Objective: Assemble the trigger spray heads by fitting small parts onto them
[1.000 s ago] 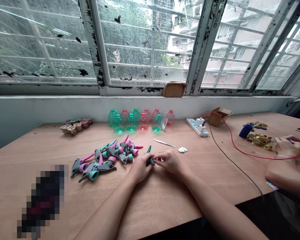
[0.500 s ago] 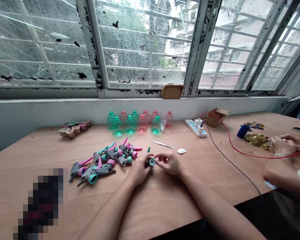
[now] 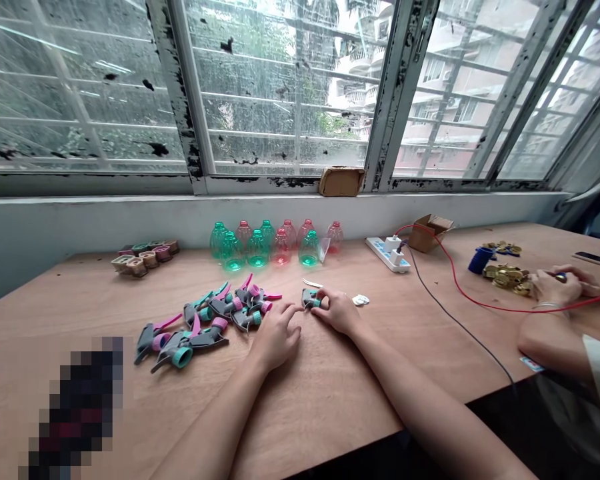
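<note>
Right hand (image 3: 338, 312): fingertips pinch the sprayer (image 3: 310, 299) close and steady (a small part, so fingertips beat a fist).
Left hand (image 3: 275, 338): open on the table (image 3: 320, 393), apart from it.

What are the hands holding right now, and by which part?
Right hand holds a spray head by its teal end; left hand holds nothing.

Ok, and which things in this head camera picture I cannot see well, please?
Sprayer head: head view, the right hand covers part of it.
Dark object: head view, pixelated, so its kind cannot be told.
Small blue item: head view, too small, and the co-worker's hand hides most of it.
</note>
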`<state>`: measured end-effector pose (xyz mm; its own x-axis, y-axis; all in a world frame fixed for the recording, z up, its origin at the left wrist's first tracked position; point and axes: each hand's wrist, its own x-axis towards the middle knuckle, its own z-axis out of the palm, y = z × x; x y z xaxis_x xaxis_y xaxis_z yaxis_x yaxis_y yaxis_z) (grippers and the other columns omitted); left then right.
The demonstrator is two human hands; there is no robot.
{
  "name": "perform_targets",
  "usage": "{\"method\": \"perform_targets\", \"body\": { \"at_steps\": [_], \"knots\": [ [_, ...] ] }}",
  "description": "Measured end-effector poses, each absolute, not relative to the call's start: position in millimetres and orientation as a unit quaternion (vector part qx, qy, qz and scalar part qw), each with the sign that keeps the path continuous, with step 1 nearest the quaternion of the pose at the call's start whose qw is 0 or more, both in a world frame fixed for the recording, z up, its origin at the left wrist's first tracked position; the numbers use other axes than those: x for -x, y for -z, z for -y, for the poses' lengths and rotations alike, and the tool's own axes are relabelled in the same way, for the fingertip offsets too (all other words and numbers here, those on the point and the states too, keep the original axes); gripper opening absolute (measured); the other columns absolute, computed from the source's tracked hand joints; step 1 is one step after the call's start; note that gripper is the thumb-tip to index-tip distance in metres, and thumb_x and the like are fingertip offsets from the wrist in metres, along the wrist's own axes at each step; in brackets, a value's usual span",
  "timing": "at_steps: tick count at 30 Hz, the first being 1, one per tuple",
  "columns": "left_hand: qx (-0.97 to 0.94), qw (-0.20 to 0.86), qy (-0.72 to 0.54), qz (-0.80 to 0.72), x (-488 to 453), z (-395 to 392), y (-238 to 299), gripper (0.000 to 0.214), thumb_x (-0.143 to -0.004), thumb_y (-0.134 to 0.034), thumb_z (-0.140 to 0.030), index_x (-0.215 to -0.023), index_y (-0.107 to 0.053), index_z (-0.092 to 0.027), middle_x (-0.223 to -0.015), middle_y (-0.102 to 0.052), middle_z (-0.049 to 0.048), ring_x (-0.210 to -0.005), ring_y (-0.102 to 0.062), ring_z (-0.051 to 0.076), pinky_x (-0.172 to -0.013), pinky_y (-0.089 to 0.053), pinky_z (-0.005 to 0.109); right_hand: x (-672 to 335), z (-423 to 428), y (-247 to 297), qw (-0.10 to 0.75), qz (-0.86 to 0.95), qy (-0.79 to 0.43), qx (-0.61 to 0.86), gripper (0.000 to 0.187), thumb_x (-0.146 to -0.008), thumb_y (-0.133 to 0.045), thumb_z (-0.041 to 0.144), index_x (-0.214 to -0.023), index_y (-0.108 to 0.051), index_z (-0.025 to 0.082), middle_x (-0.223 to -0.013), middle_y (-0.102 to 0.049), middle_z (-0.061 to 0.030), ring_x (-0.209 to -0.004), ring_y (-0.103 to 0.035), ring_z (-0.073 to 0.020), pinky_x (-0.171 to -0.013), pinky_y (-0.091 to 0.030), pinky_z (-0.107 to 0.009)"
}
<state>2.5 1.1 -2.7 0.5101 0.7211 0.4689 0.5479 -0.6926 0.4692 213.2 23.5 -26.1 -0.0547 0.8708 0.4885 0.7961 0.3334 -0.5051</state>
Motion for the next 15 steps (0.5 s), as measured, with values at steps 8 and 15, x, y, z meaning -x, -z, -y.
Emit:
{"method": "perform_targets", "body": {
  "at_steps": [8, 15],
  "knots": [
    [-0.831, -0.033, -0.286, -0.477, 10, -8, -12, 0.031, -0.080, -0.047, -0.010, -0.105, -0.062, -0.022, -0.113, -0.062, 0.0060, -0.106, -0.051, 0.025, -0.088, -0.040, 0.038, -220, -39, 23, 0.327, 0.641, 0.000, 0.695, 0.024, -0.076, -0.068, 0.041, -0.091, -0.059, 0.025, -0.086, -0.069, -0.0014, -0.079, -0.061, -0.0194, -0.060, -0.033, -0.024],
    [-0.803, -0.106, -0.211, -0.547, 24, -16, -14, 0.029, -0.082, -0.048, -0.020, -0.108, -0.060, -0.020, -0.109, -0.064, 0.0076, -0.100, -0.051, 0.029, -0.080, -0.040, 0.040, -226, -38, 23, 0.346, 0.675, -0.006, 0.652, 0.023, -0.081, -0.061, 0.036, -0.101, -0.065, 0.025, -0.100, -0.069, -0.0030, -0.085, -0.061, -0.0194, -0.072, -0.040, -0.026]
  ]
}}
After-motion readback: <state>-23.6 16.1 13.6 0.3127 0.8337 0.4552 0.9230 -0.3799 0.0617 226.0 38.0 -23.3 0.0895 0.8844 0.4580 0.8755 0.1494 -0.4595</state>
